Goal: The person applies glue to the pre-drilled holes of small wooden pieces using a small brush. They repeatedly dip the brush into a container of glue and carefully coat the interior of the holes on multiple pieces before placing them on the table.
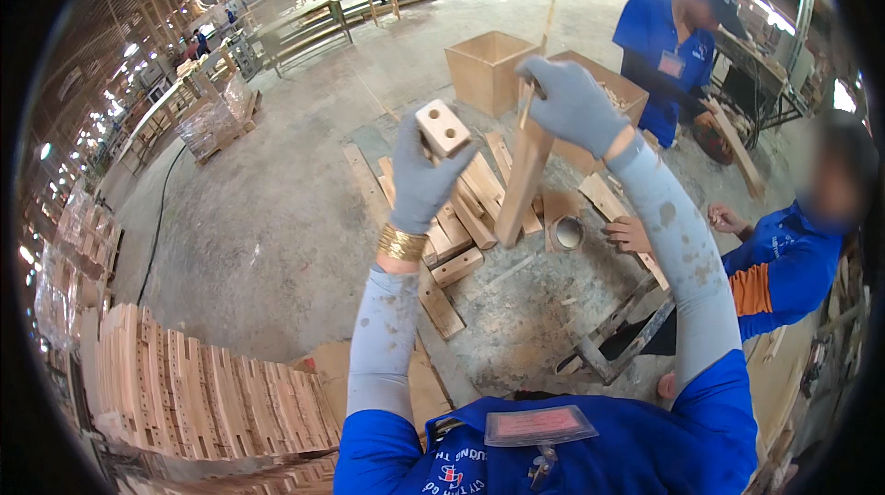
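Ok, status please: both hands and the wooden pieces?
Left gloved hand grips drilled wooden block. Right gloved hand holds long wooden slat and thin stick. Nothing between them.

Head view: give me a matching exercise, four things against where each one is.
Things:
1 wood block
2 stick
3 tin
4 open box

Places:
A on the floor among boards
B in the right hand
C in the left hand
D standing on the floor beyond the hands

Pairs: 1-C, 2-B, 3-A, 4-D
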The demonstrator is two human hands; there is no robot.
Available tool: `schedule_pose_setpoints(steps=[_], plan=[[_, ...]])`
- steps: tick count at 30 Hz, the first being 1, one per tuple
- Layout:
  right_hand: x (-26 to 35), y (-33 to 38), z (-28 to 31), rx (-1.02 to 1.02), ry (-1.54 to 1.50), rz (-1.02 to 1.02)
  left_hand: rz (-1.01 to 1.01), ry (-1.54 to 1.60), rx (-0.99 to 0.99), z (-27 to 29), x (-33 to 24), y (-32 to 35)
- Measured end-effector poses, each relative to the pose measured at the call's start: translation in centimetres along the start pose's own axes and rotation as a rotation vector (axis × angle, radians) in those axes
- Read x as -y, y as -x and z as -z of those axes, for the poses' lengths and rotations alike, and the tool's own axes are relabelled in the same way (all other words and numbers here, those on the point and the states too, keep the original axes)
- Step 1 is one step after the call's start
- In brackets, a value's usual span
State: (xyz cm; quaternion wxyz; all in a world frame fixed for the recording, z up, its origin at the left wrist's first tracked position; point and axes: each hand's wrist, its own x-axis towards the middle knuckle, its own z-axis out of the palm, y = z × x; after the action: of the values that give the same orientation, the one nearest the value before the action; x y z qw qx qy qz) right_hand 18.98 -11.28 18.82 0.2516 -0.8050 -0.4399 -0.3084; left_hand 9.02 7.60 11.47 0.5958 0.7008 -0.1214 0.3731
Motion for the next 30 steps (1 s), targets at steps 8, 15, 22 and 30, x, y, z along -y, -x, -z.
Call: schedule_pose_setpoints(steps=[8, 15, 22, 30], plan=[[7.4, 7.2, 0.4, -0.124, -0.274, -0.141, 0.276, 0.094, 0.166, -3.4, -2.6, 7.0], [9.4, 14.8, -0.9, -0.215, -0.775, -0.337, 0.306, 0.323, 0.104, -4.5, -2.4, 12.0], [13.0, 15.4, 1.2, -0.307, -1.087, -0.446, 0.309, -0.051, 0.238, -2.5, -4.8, 12.2], [2.9, 19.3, -1.3, -0.334, -0.750, -0.623, 0.377, -0.076, 0.207, -2.4, -2.4, 12.8]])
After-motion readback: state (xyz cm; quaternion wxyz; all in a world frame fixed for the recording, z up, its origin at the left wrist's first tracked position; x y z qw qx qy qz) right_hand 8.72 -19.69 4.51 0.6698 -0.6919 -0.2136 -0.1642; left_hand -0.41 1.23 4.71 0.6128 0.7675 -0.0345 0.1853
